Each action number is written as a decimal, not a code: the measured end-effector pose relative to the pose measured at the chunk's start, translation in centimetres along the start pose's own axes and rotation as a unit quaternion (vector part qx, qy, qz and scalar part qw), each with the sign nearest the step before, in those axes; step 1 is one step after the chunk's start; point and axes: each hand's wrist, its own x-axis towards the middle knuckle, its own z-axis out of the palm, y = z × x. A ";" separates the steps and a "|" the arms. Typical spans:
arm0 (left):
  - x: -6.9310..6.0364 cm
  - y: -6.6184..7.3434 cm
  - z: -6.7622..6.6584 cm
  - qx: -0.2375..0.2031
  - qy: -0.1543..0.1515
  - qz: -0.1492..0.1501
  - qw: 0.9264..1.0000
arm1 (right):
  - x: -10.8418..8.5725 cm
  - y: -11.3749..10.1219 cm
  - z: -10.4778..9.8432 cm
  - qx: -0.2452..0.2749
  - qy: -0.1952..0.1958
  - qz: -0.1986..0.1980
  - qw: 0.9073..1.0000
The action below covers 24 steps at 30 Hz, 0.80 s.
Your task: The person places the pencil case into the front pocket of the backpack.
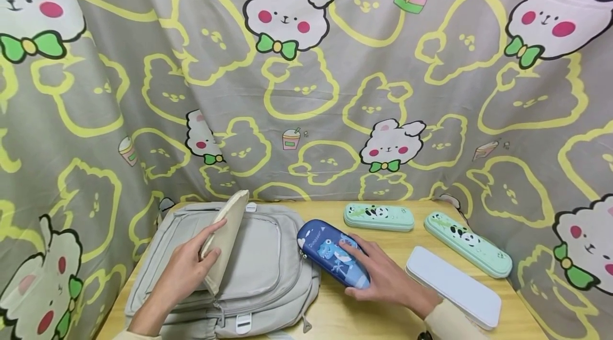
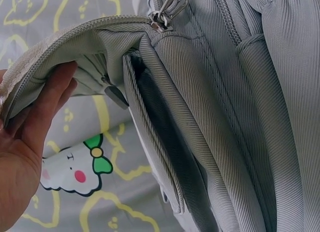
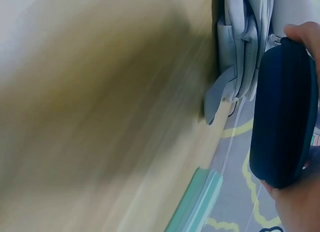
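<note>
At the left of the table (image 1: 337,311), a grey bag (image 1: 261,260) lies flat, its front flap (image 1: 233,236) raised. The left hand (image 1: 189,263) pinches that flap between thumb and fingers. Next, by the bag's right edge, a blue case (image 1: 330,252) is held tilted, the right hand (image 1: 383,276) gripping it across its width. Farther right lie a mint case (image 1: 378,217), a white case (image 1: 452,287) and another mint case (image 1: 468,245).
</note>
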 end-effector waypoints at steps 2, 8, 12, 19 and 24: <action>0.0 0.0 0.0 0.000 0.001 0.002 1.000 | 0.4 0.1 -0.1 0.002 -0.008 -0.007 1.000; 0.1 0.0 0.1 -0.003 -0.004 0.000 1.000 | 1.4 -0.1 -0.6 0.014 -0.027 -0.027 0.999; 0.0 0.0 0.1 -0.004 -0.008 -0.004 1.000 | 2.0 -0.4 -0.9 0.025 -0.045 -0.046 0.998; -0.1 -0.1 0.2 -0.005 -0.005 0.001 1.000 | 3.1 -0.9 -1.1 0.035 -0.071 -0.066 0.995; 0.0 -0.2 0.1 -0.007 -0.009 -0.004 1.000 | 3.9 -1.1 -1.0 0.048 -0.091 -0.083 0.991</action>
